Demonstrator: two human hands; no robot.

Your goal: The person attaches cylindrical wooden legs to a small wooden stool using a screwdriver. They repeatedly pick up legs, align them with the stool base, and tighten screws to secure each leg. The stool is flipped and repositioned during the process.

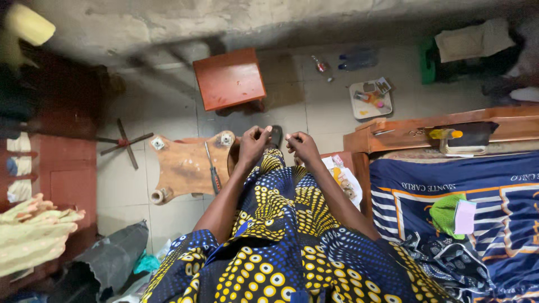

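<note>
A: As we looked down from the head camera, the left hand [254, 141] and the right hand [303, 145] were raised together over the knees, above the patterned dress [281, 235]. What could have gone wrong from there?

B: We judged that whatever was pinched between the fingertips was very fine, perhaps a thread or needle; it was too small for us to identify. A slack pinch could have let it drop onto the busy yellow-and-blue print or the tiled floor [314, 106], where it would have been hard to find again.

A: And how far open were the hands?

B: Both were narrowly closed. We saw the left hand's thumb and forefinger drawn together at the top, the other fingers curled in. The right hand's fingers [293, 136] were likewise bunched towards the left, the two hands close together but apart. Whether either truly gripped an object, we could not tell.

A: What lay about them?

B: Just beyond the left hand, a wooden board [182, 165] lay on the floor with a screwdriver [214, 173] resting on its right edge. An orange stool [229, 77] stood farther off, near the wall. Beside the right arm we noted a bed with a blue cover [449, 196], and a green cloth [443, 213] on it.
</note>
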